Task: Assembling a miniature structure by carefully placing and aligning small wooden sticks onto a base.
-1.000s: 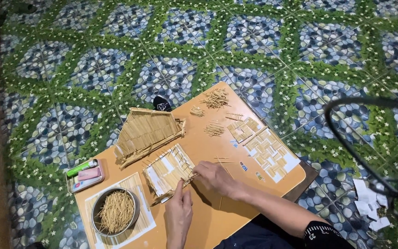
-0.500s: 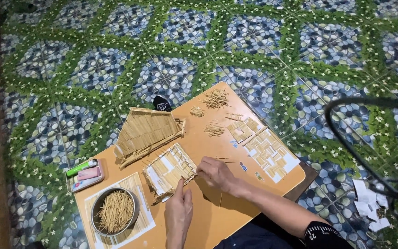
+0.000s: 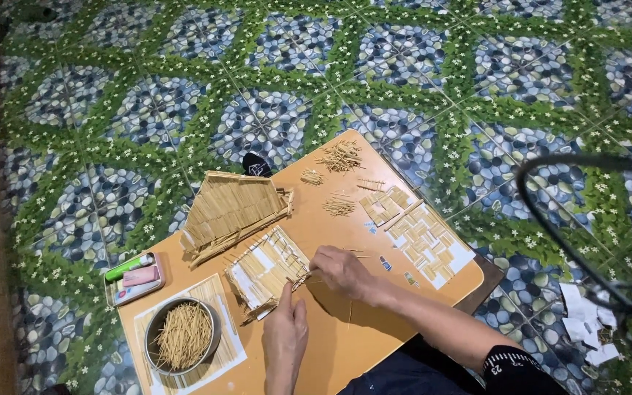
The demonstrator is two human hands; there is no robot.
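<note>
The stick panel (image 3: 266,269) lies near the middle of the tan table (image 3: 345,344), and we pinch its lower right edge: our right hand (image 3: 341,271) has its fingers closed on 1 thin stick there, our left hand (image 3: 284,335) presses fingertips together beside it. A metal bowl of sticks (image 3: 182,335) sits left, a stick roof (image 3: 232,210) just behind.

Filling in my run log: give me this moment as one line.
left hand: steadies stick panel | right hand: pinches thin stick at panel edge | nearby: bowl of sticks, stick roof, table
</note>
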